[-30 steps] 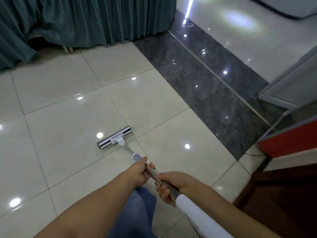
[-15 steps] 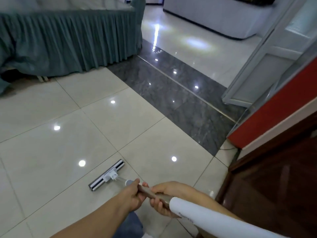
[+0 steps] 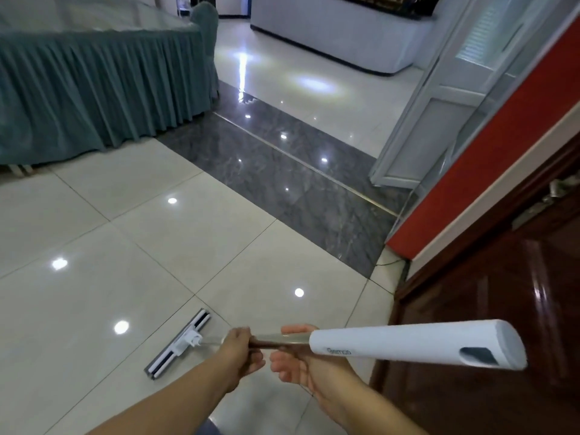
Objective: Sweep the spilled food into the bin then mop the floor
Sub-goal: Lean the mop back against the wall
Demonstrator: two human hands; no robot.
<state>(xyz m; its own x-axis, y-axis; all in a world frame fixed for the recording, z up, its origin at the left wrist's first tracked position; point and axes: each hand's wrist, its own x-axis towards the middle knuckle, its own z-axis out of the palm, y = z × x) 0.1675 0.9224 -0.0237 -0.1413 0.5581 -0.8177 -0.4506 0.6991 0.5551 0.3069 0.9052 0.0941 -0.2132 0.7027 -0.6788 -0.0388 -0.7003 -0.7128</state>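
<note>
A flat mop lies with its grey-and-white head [image 3: 179, 346] on the cream floor tiles [image 3: 94, 293] just in front of me. Its metal pole runs right into a thick white handle [image 3: 408, 343] that sticks out towards the wooden door. My left hand [image 3: 237, 351] grips the pole near the head. Just behind it, my right hand [image 3: 298, 362] holds the pole where metal meets the white handle, thumb above and fingers loosely curled below. No spilled food or bin is in view.
A teal skirted sofa [image 3: 94, 89] stands at the back left. A dark grey tile strip [image 3: 282, 183] crosses the floor diagonally. On the right are a glossy brown door [image 3: 486, 324], a red wall panel [image 3: 489, 152] and a white folding door [image 3: 417, 127]. A white counter [image 3: 329, 36] stands far back.
The mop head has come back towards me across the tiles. The white handle end has swung out to the right. My view has lifted, showing more of the room.
</note>
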